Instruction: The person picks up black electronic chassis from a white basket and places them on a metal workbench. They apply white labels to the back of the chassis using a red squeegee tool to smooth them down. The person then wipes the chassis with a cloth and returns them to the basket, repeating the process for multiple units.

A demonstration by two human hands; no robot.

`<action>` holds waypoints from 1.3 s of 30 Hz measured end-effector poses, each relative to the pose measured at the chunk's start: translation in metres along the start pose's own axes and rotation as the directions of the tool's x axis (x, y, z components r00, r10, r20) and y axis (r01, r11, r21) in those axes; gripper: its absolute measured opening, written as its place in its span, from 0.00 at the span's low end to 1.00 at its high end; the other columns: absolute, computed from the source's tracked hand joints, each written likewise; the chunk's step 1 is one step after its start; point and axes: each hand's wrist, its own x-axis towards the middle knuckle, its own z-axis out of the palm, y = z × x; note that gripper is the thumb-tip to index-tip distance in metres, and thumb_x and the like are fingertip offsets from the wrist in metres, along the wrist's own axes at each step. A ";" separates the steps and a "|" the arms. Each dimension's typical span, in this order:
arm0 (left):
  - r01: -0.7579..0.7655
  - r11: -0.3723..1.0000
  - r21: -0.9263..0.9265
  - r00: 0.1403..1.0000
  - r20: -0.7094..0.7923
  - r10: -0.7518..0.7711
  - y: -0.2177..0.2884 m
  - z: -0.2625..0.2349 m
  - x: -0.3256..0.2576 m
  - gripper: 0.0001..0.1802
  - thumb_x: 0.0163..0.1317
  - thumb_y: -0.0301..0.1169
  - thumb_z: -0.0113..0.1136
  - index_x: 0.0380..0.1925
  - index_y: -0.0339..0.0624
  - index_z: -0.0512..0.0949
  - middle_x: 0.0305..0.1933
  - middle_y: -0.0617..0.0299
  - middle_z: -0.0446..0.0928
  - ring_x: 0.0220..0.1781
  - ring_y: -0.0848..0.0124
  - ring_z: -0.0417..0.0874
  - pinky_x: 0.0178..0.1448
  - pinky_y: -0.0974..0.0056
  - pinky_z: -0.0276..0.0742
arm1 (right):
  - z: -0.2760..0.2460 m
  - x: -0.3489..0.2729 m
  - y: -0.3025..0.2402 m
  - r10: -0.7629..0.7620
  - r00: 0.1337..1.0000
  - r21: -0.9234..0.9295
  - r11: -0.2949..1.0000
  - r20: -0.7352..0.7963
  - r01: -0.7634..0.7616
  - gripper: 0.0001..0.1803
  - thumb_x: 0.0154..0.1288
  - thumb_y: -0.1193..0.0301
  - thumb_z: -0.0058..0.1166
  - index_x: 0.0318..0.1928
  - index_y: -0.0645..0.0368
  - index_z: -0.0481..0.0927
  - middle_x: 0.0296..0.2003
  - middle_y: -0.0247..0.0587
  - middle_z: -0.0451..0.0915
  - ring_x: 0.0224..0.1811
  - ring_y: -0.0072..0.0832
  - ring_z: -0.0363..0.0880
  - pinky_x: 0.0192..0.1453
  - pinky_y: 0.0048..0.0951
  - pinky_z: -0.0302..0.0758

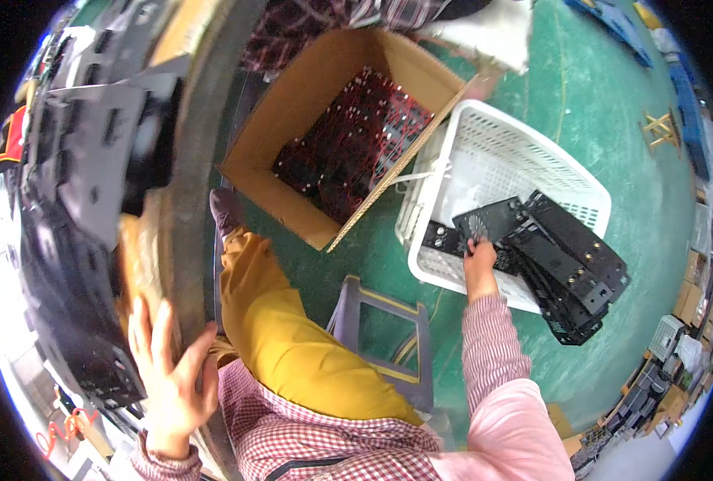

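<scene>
My right hand [481,258] reaches into a white plastic basket [525,128] and is closed on the edge of a flat black panel [491,218] with a perforated pattern. More black panels [569,256] lie stacked beside it, some sticking out over the basket's near right rim. My left hand [176,381] is spread with fingers apart at the edge of the workbench [200,160], holding nothing. Close to it, on the bench, are piles of dark panels [76,305] and a grey metal plate [104,136], partly blurred.
A cardboard box [292,104] holding many dark parts with red wires [364,144] stands left of the basket. A grey stool [388,337] is by my legs. Another person's plaid clothing [292,32] shows beyond the box. Boxes and bins [653,385] line the right side.
</scene>
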 end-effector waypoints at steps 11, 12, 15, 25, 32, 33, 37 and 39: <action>-0.127 0.992 -0.026 0.965 -0.233 0.117 0.019 -0.010 -0.010 0.30 0.50 0.23 0.63 0.58 0.45 0.77 0.77 0.50 0.58 0.79 0.45 0.52 0.79 0.38 0.46 | -0.193 -0.293 -0.056 -0.255 0.783 -0.060 0.935 0.567 0.348 0.11 0.77 0.62 0.48 0.39 0.55 0.72 0.31 0.36 0.79 0.19 0.18 0.69 0.16 0.17 0.64; -0.133 0.991 -0.008 0.964 -0.234 0.127 0.029 -0.013 -0.020 0.35 0.50 0.24 0.64 0.63 0.49 0.73 0.77 0.53 0.58 0.79 0.47 0.52 0.79 0.37 0.45 | -0.209 -0.304 -0.056 -0.276 0.703 -0.016 0.925 0.656 0.379 0.11 0.77 0.61 0.48 0.41 0.55 0.71 0.32 0.36 0.78 0.21 0.19 0.72 0.16 0.17 0.67; -0.270 0.963 0.006 0.933 -0.245 0.263 0.071 -0.027 -0.031 0.42 0.49 0.29 0.70 0.68 0.51 0.68 0.77 0.54 0.57 0.80 0.46 0.49 0.78 0.35 0.42 | -0.243 -0.349 -0.071 -0.306 0.551 0.047 0.900 0.776 0.433 0.10 0.77 0.62 0.48 0.44 0.56 0.71 0.32 0.36 0.77 0.27 0.20 0.77 0.18 0.16 0.69; -0.100 0.906 0.411 0.489 -0.773 0.405 0.106 -0.115 -0.110 0.39 0.49 0.38 0.72 0.64 0.71 0.72 0.76 0.65 0.61 0.81 0.47 0.45 0.78 0.31 0.28 | -0.326 -0.449 -0.183 0.220 -0.058 -0.112 0.683 0.974 0.722 0.14 0.75 0.66 0.50 0.46 0.67 0.77 0.31 0.45 0.84 0.16 0.15 0.73 0.15 0.14 0.64; -0.056 0.928 0.370 0.401 -0.842 0.360 0.045 -0.192 -0.246 0.04 0.55 0.28 0.61 0.31 0.50 0.78 0.45 0.70 0.83 0.56 0.70 0.82 0.77 0.40 0.55 | -0.267 -0.529 -0.188 0.565 -0.471 -0.349 0.811 0.678 0.470 0.41 0.76 0.41 0.33 0.58 0.73 0.71 0.33 0.55 0.83 0.20 0.25 0.80 0.21 0.24 0.76; -0.061 0.952 0.301 0.391 -0.870 0.300 0.038 -0.202 -0.264 0.06 0.51 0.27 0.62 0.31 0.49 0.77 0.45 0.68 0.83 0.53 0.69 0.83 0.75 0.43 0.60 | -0.253 -0.545 -0.180 0.487 -0.530 -0.275 0.860 0.695 0.429 0.43 0.73 0.39 0.36 0.62 0.71 0.68 0.39 0.57 0.82 0.29 0.33 0.83 0.28 0.32 0.81; -0.212 0.967 -0.141 0.241 -0.966 -0.088 0.027 -0.220 -0.296 0.06 0.56 0.19 0.58 0.34 0.39 0.76 0.37 0.57 0.82 0.40 0.66 0.83 0.54 0.60 0.77 | -0.201 -0.616 -0.123 0.024 -0.692 0.500 0.673 0.721 0.545 0.44 0.70 0.40 0.47 0.72 0.62 0.59 0.62 0.51 0.75 0.62 0.40 0.76 0.65 0.40 0.71; -0.289 0.832 -0.473 0.229 -0.878 -0.419 0.024 -0.221 -0.325 0.07 0.70 0.30 0.61 0.39 0.36 0.76 0.35 0.65 0.78 0.38 0.80 0.75 0.43 0.72 0.71 | -0.183 -0.650 -0.068 -0.011 -0.798 0.672 0.546 0.602 0.500 0.46 0.71 0.46 0.52 0.75 0.62 0.51 0.65 0.53 0.71 0.64 0.35 0.72 0.68 0.37 0.66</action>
